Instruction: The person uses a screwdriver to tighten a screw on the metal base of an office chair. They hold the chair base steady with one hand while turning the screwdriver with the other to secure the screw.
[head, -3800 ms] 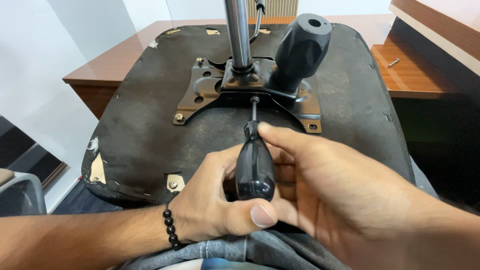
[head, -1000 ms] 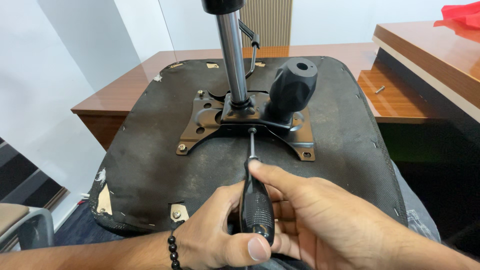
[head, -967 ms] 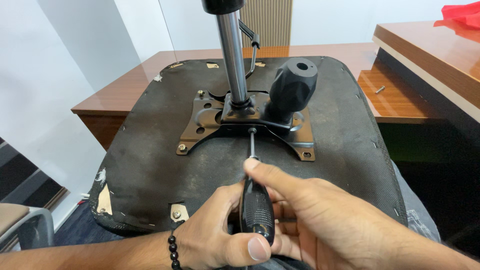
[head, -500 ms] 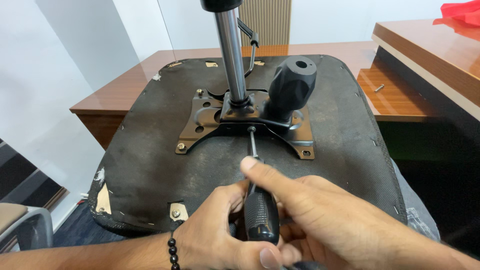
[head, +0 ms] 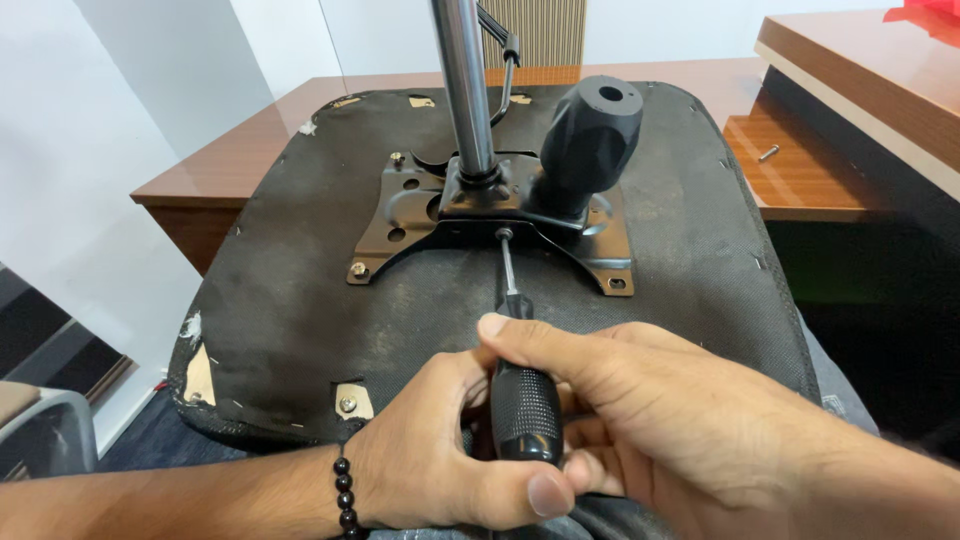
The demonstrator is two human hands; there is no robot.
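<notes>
Though the screw head is hidden under its tip, one black-handled steel screwdriver (head: 520,400) sits clamped in both the left hand (head: 430,460) and the right hand (head: 680,430).

on the chair seat underside (head: 300,300) sits the mounting plate (head: 400,215); knob (head: 590,140) right of the post (head: 465,90), desk (head: 250,150) far behind.

Left hand (head: 430,460) and right hand (head: 640,420) clasped together, fingers curled, forearms low.
</notes>
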